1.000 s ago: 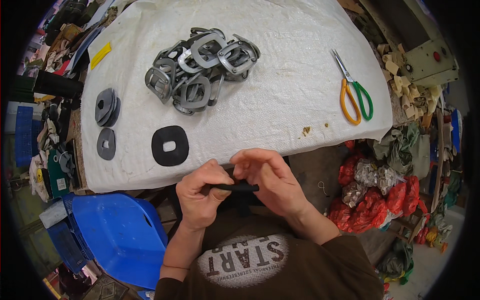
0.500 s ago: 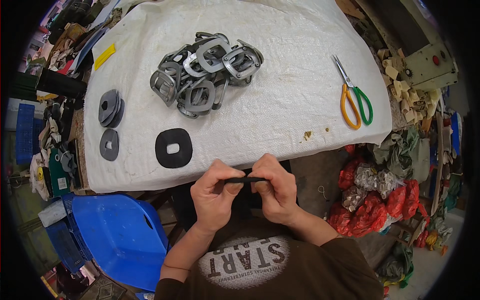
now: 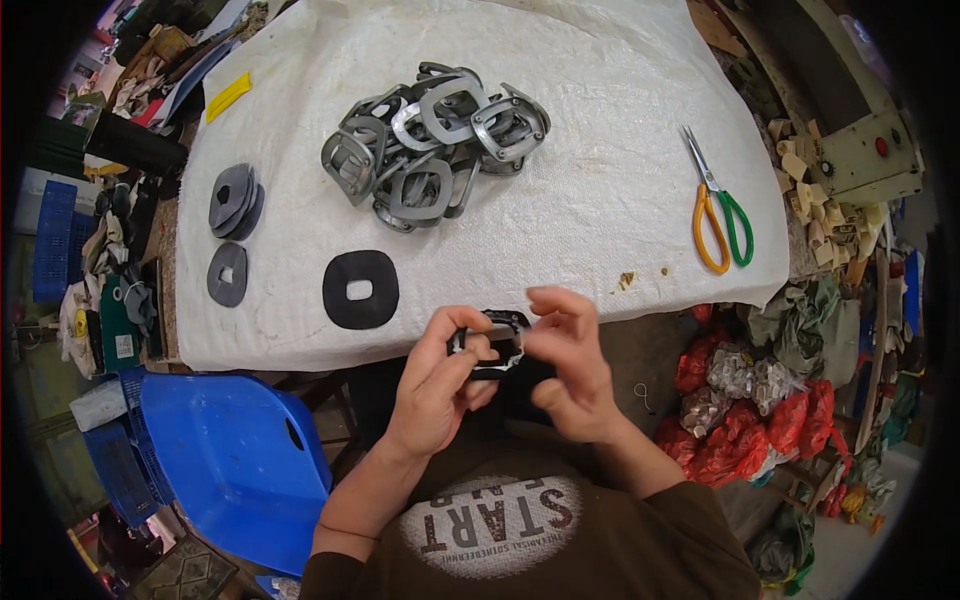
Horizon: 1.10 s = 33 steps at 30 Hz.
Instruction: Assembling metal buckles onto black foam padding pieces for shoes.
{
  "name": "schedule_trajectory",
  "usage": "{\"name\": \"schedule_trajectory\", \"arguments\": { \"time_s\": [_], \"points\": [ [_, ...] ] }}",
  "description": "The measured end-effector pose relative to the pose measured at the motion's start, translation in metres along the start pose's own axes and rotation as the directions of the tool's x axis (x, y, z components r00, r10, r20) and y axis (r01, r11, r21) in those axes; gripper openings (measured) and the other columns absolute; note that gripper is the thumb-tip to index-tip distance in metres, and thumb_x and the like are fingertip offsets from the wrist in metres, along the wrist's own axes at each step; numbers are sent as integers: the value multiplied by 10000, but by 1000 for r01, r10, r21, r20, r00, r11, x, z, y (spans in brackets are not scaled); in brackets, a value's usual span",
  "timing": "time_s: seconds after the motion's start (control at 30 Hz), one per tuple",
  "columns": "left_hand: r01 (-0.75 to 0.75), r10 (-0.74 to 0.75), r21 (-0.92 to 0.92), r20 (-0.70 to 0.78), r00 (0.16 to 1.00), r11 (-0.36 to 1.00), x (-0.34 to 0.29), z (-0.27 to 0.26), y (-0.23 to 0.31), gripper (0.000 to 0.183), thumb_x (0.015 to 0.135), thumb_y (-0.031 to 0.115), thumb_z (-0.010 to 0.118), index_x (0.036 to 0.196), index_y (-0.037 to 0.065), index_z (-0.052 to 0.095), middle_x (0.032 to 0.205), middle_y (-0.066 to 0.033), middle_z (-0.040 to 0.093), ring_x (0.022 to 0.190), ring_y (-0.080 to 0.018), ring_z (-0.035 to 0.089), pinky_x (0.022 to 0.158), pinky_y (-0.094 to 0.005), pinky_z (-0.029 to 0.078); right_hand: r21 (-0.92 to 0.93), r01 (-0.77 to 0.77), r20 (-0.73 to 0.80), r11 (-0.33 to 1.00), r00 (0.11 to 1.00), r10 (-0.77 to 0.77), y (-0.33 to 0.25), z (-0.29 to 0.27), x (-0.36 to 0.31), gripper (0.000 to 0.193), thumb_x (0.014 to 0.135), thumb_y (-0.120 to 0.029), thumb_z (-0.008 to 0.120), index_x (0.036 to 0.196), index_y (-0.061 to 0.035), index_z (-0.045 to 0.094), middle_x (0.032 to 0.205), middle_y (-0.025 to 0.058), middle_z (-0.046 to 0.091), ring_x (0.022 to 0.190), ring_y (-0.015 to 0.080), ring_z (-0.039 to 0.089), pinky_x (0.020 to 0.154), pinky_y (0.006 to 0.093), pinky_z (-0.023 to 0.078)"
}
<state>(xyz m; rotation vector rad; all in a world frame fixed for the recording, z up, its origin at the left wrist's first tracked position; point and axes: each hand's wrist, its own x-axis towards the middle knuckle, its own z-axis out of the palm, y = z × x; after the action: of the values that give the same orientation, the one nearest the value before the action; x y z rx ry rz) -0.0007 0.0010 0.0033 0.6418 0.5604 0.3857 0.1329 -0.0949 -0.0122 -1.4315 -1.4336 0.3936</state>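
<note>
My left hand (image 3: 440, 380) grips a small dark ring-shaped frame (image 3: 507, 318) with a pale inner edge, holding it tilted just off the table's near edge. Beside its right side is my right hand (image 3: 572, 365), fingers apart; whether a fingertip touches the frame I cannot tell. On the table, to the left of the hands, lies a flat black rounded-square pad (image 3: 378, 303) with a rectangular hole. Farther back is a heap of grey metal frames (image 3: 446, 128), rounded squares with open middles.
A stack of grey pads (image 3: 232, 200) and a single grey pad (image 3: 222, 286) lie at the table's left. Scissors (image 3: 711, 190) with orange and green handles rest at the right. A blue plastic tub (image 3: 235, 450) stands lower left; red plastic bags (image 3: 735, 445) sit lower right.
The dark piece, held edge-on by both hands before, is now turned to show its opening and stays in my left hand. My right hand has loosened, fingers spreading. The view has shifted slightly.
</note>
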Motion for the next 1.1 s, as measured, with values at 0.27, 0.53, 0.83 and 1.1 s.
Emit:
{"name": "schedule_trajectory", "arguments": {
  "time_s": [0.27, 0.53, 0.83, 1.1],
  "points": [
    [-167, 178, 279, -13, 984, 946, 1, 10, -11, 581, 798, 46, 358, 1346, 16, 168, 689, -15, 456, 522, -51, 342, 467, -183, 296, 798, -541, 224, 267, 677, 701, -2, 11, -6, 362, 891, -135, 499, 1226, -9, 442, 759, -17, 485, 637, 46, 432, 589, 189, 381],
    [-100, 127, 297, -76, 989, 950, -1, 9, -23, 539, 886, 164, 331, 1365, 30, 124, 753, -52, 493, 513, -73, 389, 444, -205, 340, 615, -340, -149, 712, 836, 528, 4, 25, -11, 298, 860, -17, 474, 1151, 45, 457, 681, -19, 493, 601, 23, 428, 531, 176, 362],
    [-198, 295, 548, -93, 951, 813, 1, -2, -21, 320, 938, 245, 351, 790, 5, 502, 587, -1, 482, 487, -52, 390, 455, -208, 316, 481, -502, 29, 718, 828, 560, -5, 8, -5, 235, 932, -158, 387, 1034, 16, 507, 766, 2, 547, 607, 39, 437, 561, 176, 369],
    [-146, 180, 583, -1, 984, 799, 4, -4, -12, 283, 910, 201, 384, 774, -17, 504, 565, -24, 450, 492, -82, 395, 470, -231, 314, 200, -381, -83, 903, 911, 403, 3, 12, -5, 238, 923, -177, 411, 816, 10, 511, 637, 50, 533, 536, 90, 458, 503, 235, 373]
  ]
}}
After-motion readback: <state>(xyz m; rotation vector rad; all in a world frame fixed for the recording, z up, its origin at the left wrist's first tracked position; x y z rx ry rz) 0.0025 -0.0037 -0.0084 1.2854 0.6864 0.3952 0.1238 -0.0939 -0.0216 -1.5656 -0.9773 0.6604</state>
